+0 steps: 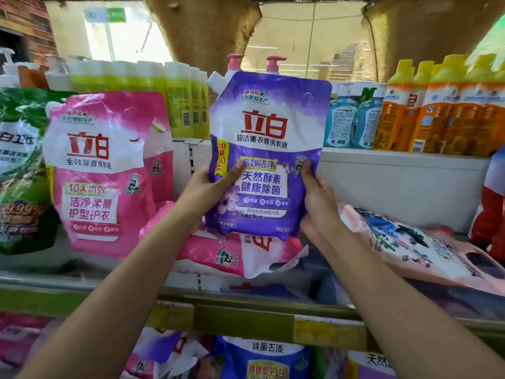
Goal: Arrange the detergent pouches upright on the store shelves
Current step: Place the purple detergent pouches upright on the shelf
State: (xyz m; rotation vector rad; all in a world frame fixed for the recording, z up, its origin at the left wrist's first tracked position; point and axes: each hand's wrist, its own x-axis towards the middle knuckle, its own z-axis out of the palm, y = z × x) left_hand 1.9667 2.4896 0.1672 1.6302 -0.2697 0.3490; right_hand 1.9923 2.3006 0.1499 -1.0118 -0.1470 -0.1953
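I hold a purple detergent pouch (269,132) upright above the middle shelf. My left hand (207,188) grips its lower left edge with the thumb across the front. My right hand (318,198) grips its lower right edge. Under it a pink pouch (240,253) lies flat on the shelf. To the left another pink pouch (106,170) stands upright, with a green pouch (20,170) beside it at the far left. A pale pink floral pouch (415,244) lies flat at the right.
The shelf's front rail (246,321) runs across below my forearms, with more pouches (262,356) on the shelf underneath. On the upper shelf stand yellow-green bottles (180,99), blue bottles (352,119) and orange bottles (442,113). A red and white item (492,214) sits at the right edge.
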